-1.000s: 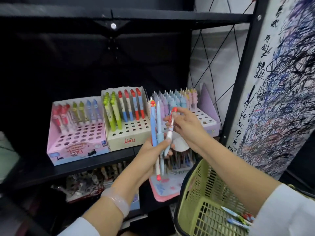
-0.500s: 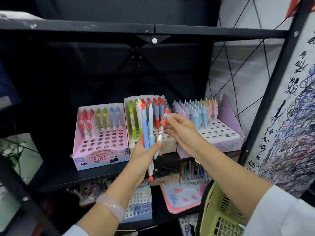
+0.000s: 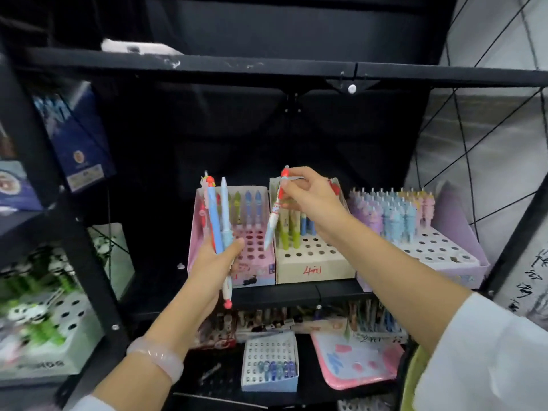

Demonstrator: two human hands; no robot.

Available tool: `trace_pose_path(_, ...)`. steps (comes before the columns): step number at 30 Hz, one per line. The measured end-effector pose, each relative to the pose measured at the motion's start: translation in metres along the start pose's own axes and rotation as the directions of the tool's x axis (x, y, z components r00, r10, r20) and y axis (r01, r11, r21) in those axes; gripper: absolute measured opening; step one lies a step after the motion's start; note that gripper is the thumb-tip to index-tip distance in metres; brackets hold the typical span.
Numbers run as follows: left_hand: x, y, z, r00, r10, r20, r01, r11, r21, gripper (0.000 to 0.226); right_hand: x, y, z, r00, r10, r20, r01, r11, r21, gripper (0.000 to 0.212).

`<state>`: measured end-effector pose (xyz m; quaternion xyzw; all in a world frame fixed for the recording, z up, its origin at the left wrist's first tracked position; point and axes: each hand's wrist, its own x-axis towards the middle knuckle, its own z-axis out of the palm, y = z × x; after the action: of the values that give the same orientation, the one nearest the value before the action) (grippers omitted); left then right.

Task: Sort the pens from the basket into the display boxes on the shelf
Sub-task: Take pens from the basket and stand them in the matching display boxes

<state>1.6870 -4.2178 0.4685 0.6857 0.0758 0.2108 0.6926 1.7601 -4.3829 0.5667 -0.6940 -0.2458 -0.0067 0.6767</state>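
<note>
Black shelf front edge runs right under the three display boxes, and the upper shelf board sits well above them, so there's open dark room over the pen tops. A black post closes the left side, a slanted post the right. Left hand grips a bundle of pens upright, fingers curled round the barrels, in front of the pink box, a red pen end sticking out below the palm. Right hand is up over the cream box, thumb and fingers pinching a red-and-white pen near its top; its tip hangs tilted down-left, over the seam between the pink and cream boxes, clear of the holes. The lilac box sits just right of that forearm. A sliver of green basket shows at the lower right.
</note>
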Motion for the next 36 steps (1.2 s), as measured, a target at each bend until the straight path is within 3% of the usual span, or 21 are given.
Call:
trace_pose_path(6,0.005,-0.001,-0.036,0.999,0.049,0.005,-0.049,0.999,0.014,0.012,0.01,0.002,0.042,0.998,-0.053,0.034,0.059,0.978,-0.2,0.019)
trace_pose_path(12,0.006,0.004,-0.029,0.992,0.059,0.111,-0.06,0.998,0.005,0.02,0.01,0.006,0.034,0.999,-0.042,0.024,0.046,0.979,-0.197,0.016)
trace_pose_path(17,0.003,0.01,0.011,0.996,0.0,0.088,0.002,1.0,-0.026,0.015,0.002,0.008,0.008,0.999,-0.038,0.022,0.042,0.974,-0.223,0.026)
trace_pose_path(20,-0.003,0.013,0.038,0.985,0.012,0.17,-0.011,1.0,-0.009,0.015,-0.004,0.011,-0.009,0.999,-0.029,0.029,0.034,0.981,-0.193,0.028)
trace_pose_path(27,-0.012,0.018,0.075,0.968,-0.006,0.25,0.009,1.0,-0.01,0.026,-0.014,0.016,-0.046,0.998,0.007,0.058,-0.003,0.998,-0.069,0.011)
trace_pose_path(29,-0.012,0.019,0.082,0.966,-0.012,0.257,0.007,1.0,0.021,0.026,-0.015,0.017,-0.057,1.0,0.011,0.016,-0.01,0.997,-0.076,0.011)
trace_pose_path(32,-0.011,0.018,0.085,0.97,-0.005,0.243,-0.007,0.999,0.048,0.02,-0.009,0.016,-0.079,0.988,-0.014,-0.154,0.004,0.998,-0.066,0.012)
trace_pose_path(36,-0.008,0.014,0.081,0.978,-0.005,0.209,-0.007,0.998,0.055,0.021,0.003,0.018,-0.107,0.951,-0.083,-0.297,0.003,0.966,-0.258,0.017)
